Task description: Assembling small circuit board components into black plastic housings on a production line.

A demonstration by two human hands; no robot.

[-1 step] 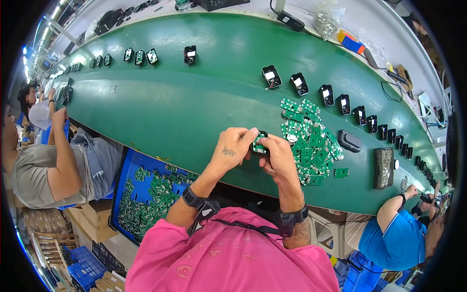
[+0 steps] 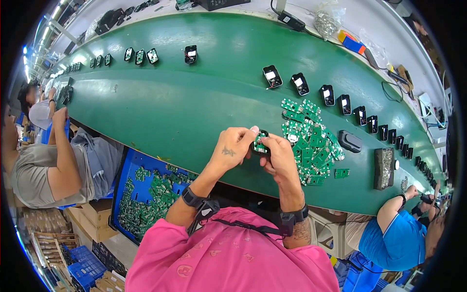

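Over the near edge of the green worktable, I hold a small black plastic housing with a green circuit board (image 2: 260,144) seated in it. My left hand (image 2: 232,147) grips its left side, the thumb at the upper edge. From the right, my right hand (image 2: 281,154) holds the same piece, its thumb pressed on the board; the fingers underneath are mostly hidden. Just right of my hands lies a heap of loose green circuit boards (image 2: 311,151). Beyond it stand open black housings (image 2: 299,84) with white parts inside, in a curving row.
A blue bin (image 2: 141,196) of boards sits at my left, below the table edge. A black case (image 2: 350,141) and a dark block (image 2: 384,169) lie right of the heap. Co-workers sit on both sides. More housings with boards (image 2: 140,57) stand at the far left.
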